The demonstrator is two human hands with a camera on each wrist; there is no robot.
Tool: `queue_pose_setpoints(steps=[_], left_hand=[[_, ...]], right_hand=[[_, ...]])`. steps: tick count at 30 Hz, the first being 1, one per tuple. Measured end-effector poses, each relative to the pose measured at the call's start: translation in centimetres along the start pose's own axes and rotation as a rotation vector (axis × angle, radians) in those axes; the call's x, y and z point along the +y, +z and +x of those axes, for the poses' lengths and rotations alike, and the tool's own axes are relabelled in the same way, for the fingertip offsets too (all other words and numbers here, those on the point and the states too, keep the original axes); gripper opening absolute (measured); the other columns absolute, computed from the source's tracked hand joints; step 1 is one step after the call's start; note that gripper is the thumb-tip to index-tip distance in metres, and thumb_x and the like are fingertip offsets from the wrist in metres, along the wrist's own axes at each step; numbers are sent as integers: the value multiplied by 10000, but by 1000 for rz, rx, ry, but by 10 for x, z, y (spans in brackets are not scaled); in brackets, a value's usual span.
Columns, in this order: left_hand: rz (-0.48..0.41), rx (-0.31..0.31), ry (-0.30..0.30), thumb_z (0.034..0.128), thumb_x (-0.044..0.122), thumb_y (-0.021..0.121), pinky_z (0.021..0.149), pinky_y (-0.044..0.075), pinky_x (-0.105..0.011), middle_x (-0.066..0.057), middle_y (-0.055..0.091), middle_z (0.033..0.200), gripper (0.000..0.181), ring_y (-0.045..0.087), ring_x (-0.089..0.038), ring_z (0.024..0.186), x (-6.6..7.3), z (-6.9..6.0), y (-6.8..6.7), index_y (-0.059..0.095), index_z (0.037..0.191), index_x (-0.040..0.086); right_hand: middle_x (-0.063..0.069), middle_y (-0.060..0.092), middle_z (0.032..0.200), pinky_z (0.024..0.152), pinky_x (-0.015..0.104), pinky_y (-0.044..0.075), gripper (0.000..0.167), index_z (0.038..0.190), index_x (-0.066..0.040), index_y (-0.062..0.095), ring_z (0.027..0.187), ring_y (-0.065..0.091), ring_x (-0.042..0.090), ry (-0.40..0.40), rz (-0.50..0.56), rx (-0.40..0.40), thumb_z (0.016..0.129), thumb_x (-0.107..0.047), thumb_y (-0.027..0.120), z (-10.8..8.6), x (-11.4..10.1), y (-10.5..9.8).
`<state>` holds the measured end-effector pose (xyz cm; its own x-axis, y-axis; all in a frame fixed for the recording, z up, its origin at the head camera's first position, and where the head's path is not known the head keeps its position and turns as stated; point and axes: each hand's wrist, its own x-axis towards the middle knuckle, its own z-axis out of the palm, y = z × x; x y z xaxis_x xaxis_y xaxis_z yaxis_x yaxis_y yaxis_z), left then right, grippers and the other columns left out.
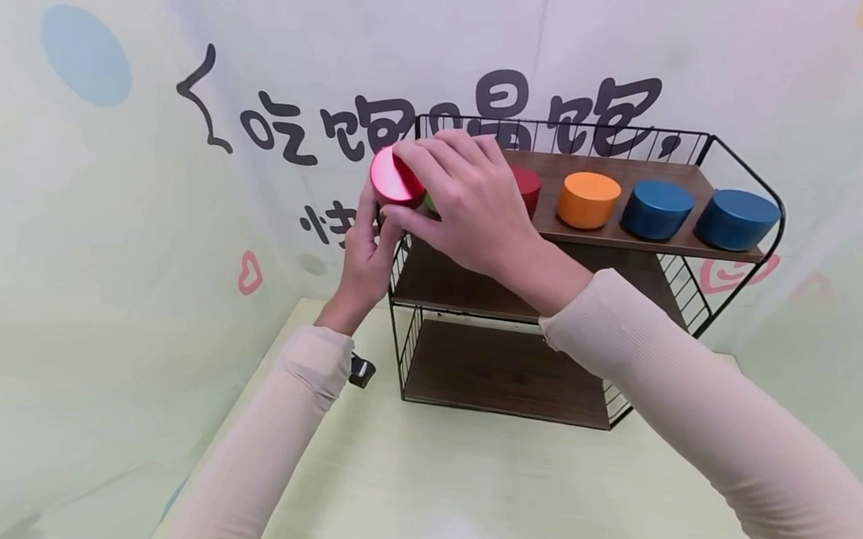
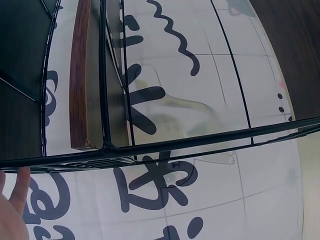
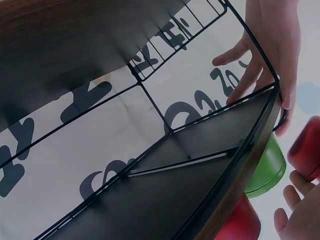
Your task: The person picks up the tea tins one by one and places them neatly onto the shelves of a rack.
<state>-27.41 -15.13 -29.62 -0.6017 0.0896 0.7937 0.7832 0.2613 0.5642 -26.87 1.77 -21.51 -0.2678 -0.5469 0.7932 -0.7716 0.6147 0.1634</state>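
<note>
My right hand (image 1: 470,199) holds a short, shiny red canister (image 1: 394,177) by its side, thumb below and fingers above, at the left end of the shelf's upper tier. In the right wrist view, this red canister (image 3: 307,149) is apart from the shelf, beside a green canister (image 3: 267,170). My left hand (image 1: 366,255) is at the rack's left front corner, its mostly straight fingers touching the black wire frame (image 3: 252,37). A second red canister (image 1: 527,188) stands on the upper tier (image 1: 549,166), partly behind my right hand, which hides most of the green one.
An orange canister (image 1: 588,200) and two blue ones, one nearer the middle (image 1: 657,210) and one at the right end (image 1: 736,221), stand along the upper tier. Two brown boards lie lower, a middle (image 1: 460,278) and a bottom one (image 1: 506,371). Printed cloth walls surround the rack.
</note>
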Motion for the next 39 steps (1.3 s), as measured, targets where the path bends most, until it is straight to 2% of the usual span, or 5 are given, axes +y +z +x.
queue_pose_setpoints(steps=[11, 19, 26, 31, 39], left_hand=[[-27, -4, 17, 1041, 446, 452, 1064, 417, -342, -205, 537, 1415, 721, 536, -171, 1294, -2, 2, 0, 239, 1541, -28], [-35, -22, 7, 1049, 158, 471, 1096, 380, -341, -191, 422, 1521, 598, 439, -98, 1372, 0, 3, -1, 212, 1554, -30], [12, 12, 16, 1021, 7, 484, 882, 462, -317, -298, 582, 1127, 327, 555, -293, 996, -3, -1, -2, 496, 1304, -155], [20, 10, 11, 1004, -30, 489, 930, 466, -330, -287, 591, 1198, 369, 577, -318, 1043, -3, 0, -2, 468, 1356, -139], [-4, 5, -10, 1001, -28, 488, 1071, 410, -343, -243, 452, 1480, 573, 505, -272, 1326, -3, 1, -4, 252, 1518, -99]], right_hand=[[94, 680, 1186, 926, 414, 393, 539, 1303, -75, 597, 1148, 529, 270, 106, -61, -104, 951, -483, 618, 11, 0, 4], [83, 687, 1157, 938, 408, 398, 560, 1315, -80, 587, 1153, 529, 267, 167, -76, -164, 953, -507, 602, 16, 1, 5], [81, 689, 1197, 940, 410, 393, 577, 1348, -99, 578, 1170, 523, 265, 195, -88, -217, 955, -522, 590, 17, 0, 7], [82, 693, 1187, 934, 416, 396, 563, 1332, -104, 582, 1151, 529, 264, 217, -87, -218, 956, -524, 583, 17, 0, 8], [89, 690, 1204, 967, 437, 377, 574, 1334, -114, 581, 1192, 505, 275, 242, -108, -272, 958, -547, 560, 18, -1, 9]])
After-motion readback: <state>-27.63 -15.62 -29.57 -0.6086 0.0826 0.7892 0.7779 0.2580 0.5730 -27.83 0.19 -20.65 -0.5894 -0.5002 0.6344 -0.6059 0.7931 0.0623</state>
